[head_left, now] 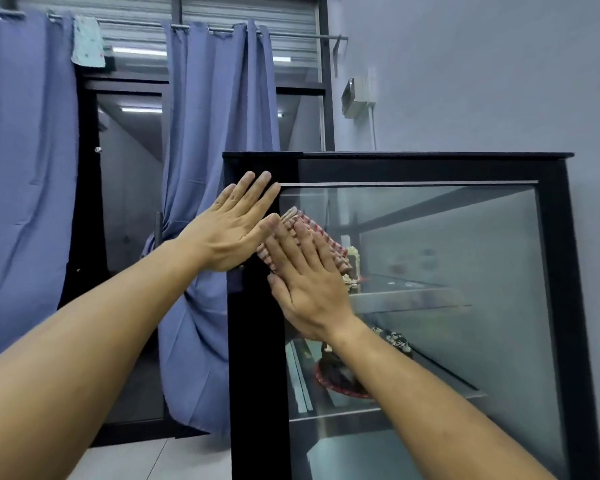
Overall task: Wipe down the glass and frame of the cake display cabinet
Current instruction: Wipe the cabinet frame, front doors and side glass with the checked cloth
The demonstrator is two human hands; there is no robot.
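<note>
At the upper left corner of the cabinet (395, 157), both hands lie flat against its front.

On the glass (447, 271), the right hand (309, 289) is spread, fingers straight, pressing a red-and-white checked cloth (326, 237) against the pane just beside the black frame (253, 341); the cloth's edges show past the fingertips. The left hand (232, 230) is spread too, palm on the frame's left post, fingertips reaching the top corner, thumb touching the right hand's fingers. Behind the glass, shelves carry a dark cake (343, 375) on a red-rimmed plate. Blue curtains (215, 133) hang to the left of the cabinet, before a dark door (129, 237).
</note>
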